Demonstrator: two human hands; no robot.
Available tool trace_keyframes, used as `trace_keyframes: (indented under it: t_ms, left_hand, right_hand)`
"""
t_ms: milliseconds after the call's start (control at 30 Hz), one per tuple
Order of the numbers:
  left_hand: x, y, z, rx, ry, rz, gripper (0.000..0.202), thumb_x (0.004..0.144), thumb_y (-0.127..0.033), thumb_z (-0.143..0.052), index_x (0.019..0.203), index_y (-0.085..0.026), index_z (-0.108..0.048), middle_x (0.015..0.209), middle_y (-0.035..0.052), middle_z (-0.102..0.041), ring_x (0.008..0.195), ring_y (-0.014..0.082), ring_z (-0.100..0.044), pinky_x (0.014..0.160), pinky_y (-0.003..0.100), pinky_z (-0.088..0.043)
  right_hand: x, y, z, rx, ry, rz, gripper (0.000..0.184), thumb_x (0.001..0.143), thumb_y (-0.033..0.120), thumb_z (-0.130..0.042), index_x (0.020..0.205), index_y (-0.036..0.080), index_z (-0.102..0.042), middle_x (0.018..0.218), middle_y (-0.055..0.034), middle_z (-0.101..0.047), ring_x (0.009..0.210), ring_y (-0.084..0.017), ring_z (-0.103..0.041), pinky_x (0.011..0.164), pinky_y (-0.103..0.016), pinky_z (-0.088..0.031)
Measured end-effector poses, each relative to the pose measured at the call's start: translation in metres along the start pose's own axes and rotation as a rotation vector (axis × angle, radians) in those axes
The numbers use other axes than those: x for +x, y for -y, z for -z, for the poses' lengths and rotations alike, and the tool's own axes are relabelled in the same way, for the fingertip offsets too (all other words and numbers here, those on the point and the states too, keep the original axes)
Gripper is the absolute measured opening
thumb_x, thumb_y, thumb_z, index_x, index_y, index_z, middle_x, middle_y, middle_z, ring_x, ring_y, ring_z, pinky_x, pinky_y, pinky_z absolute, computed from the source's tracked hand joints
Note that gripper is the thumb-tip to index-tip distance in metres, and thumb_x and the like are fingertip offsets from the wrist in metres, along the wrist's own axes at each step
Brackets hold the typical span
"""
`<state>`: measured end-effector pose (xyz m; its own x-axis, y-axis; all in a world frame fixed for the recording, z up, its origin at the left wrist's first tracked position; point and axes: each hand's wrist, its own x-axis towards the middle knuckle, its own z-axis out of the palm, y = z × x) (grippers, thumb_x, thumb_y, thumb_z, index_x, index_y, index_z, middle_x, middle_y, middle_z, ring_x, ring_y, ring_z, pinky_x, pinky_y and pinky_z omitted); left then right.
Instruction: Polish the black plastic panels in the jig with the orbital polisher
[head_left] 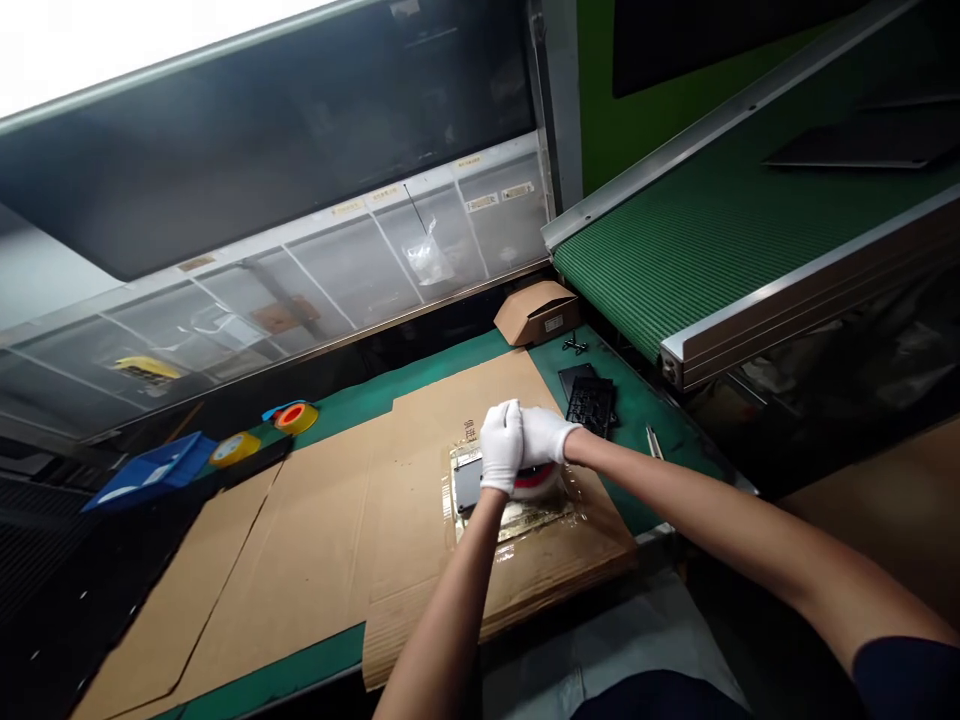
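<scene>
My left hand (pixel 501 447) and my right hand (pixel 544 435), both in white gloves, press together over a roll of tape with a red core (pixel 536 483). Beneath it lies a grey flat device (pixel 466 485) wrapped in clear plastic film (pixel 517 520). The wrapped item rests on a large flattened cardboard sheet (pixel 337 530). My hands partly hide the roll and the film, and the device's far edge is covered.
A green mat (pixel 637 430) holds a small cardboard box (pixel 536 312), a black plastic part (pixel 591 405) and a metal tool (pixel 655 442). Further left are a blue tray (pixel 150 472) and several tape rolls. A green conveyor belt (pixel 675 250) runs at right.
</scene>
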<state>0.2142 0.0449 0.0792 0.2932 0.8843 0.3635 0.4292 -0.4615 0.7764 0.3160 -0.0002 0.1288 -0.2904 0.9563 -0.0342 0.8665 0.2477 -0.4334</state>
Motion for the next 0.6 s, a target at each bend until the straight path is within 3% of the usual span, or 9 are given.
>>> trace_keyframes:
  t_ms: [100,200,300,467,600]
  left_hand:
    - [-0.006,0.005,-0.004,-0.007,-0.012,-0.007,0.027,0.098,-0.033,-0.049,0.093,-0.02,-0.071,0.104,0.0097,-0.072,0.103,0.0252,-0.066,0.103,0.044,-0.05]
    - [0.011,0.005,-0.01,-0.016,0.002,-0.016,0.031,0.101,-0.03,-0.044,0.091,-0.019,-0.071,0.1,0.0089,-0.072,0.102,0.0243,-0.067,0.105,0.045,-0.049]
    - [0.014,0.002,-0.01,-0.017,0.023,-0.023,0.029,0.101,-0.029,-0.045,0.095,-0.018,-0.071,0.101,0.0082,-0.072,0.105,0.0244,-0.066,0.106,0.044,-0.049]
    - [-0.037,-0.009,-0.006,-0.008,0.008,-0.08,0.025,0.101,-0.029,-0.049,0.105,-0.018,-0.071,0.106,0.0075,-0.071,0.104,0.0213,-0.065,0.103,0.039,-0.05]
    - [-0.059,-0.015,-0.01,0.006,-0.073,-0.147,0.028,0.102,-0.028,-0.046,0.109,-0.019,-0.071,0.11,0.0086,-0.071,0.106,0.0213,-0.064,0.102,0.039,-0.051]
  right_hand:
    - [-0.001,-0.003,-0.006,0.014,-0.004,-0.026,0.037,0.094,0.036,-0.068,0.119,0.009,-0.066,0.121,-0.0118,-0.068,0.106,-0.021,-0.065,0.096,-0.036,-0.052]
    - [0.009,-0.009,0.001,-0.003,-0.027,-0.084,0.041,0.088,0.031,-0.069,0.117,0.002,-0.068,0.118,-0.0168,-0.071,0.103,-0.022,-0.067,0.093,-0.027,-0.048]
    - [0.009,-0.012,0.001,-0.03,-0.033,-0.127,0.048,0.084,0.033,-0.069,0.124,0.006,-0.067,0.117,-0.0183,-0.071,0.1,-0.025,-0.07,0.089,-0.027,-0.051]
    - [-0.024,-0.01,-0.029,-0.08,-0.011,-0.047,0.058,0.08,0.031,-0.068,0.134,0.01,-0.062,0.113,-0.0174,-0.072,0.099,-0.029,-0.071,0.086,-0.032,-0.055]
    - [-0.039,-0.003,-0.041,-0.131,-0.101,-0.153,0.058,0.086,0.028,-0.061,0.14,0.007,-0.056,0.123,-0.021,-0.068,0.105,-0.028,-0.069,0.091,-0.032,-0.053]
